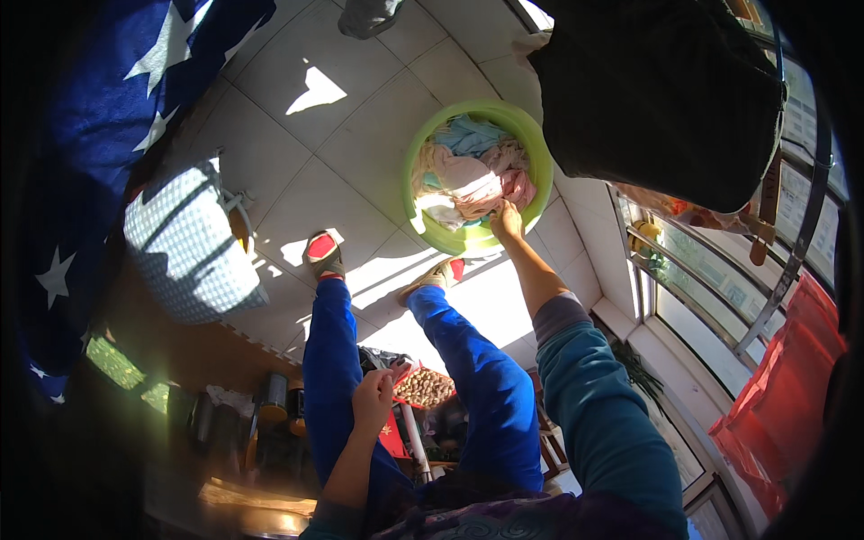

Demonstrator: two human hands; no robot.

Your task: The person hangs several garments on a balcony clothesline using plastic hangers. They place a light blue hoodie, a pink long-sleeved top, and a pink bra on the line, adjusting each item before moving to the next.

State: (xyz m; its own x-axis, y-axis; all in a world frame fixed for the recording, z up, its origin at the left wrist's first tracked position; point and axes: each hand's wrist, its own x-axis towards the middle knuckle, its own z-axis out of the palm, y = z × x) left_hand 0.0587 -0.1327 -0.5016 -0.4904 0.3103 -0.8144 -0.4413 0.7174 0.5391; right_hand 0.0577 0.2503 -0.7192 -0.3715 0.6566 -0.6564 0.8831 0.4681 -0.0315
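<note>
A round light-green basin [420,144] stands on the floor in front of me, filled with crumpled laundry. Pink cloth [472,180] lies uppermost, and a light-blue cloth [470,135] shows at the basin's far side. With my arm stretched forward, my right hand [507,221] reaches over the near right rim, its fingers closed on the edge of the pink cloth. My left hand [372,401] is held closed beside my left leg, well away from the basin. Whatever its fingers may hold is hidden.
Dark cloth [666,99] hangs at the upper right, near the window rails [711,279]. A red cloth [778,396] hangs further down. On the left are a star-patterned blue cloth [81,171] and a checked bag [184,243]. Behind my left hand sits a red container of brown nuts or bulbs [425,388].
</note>
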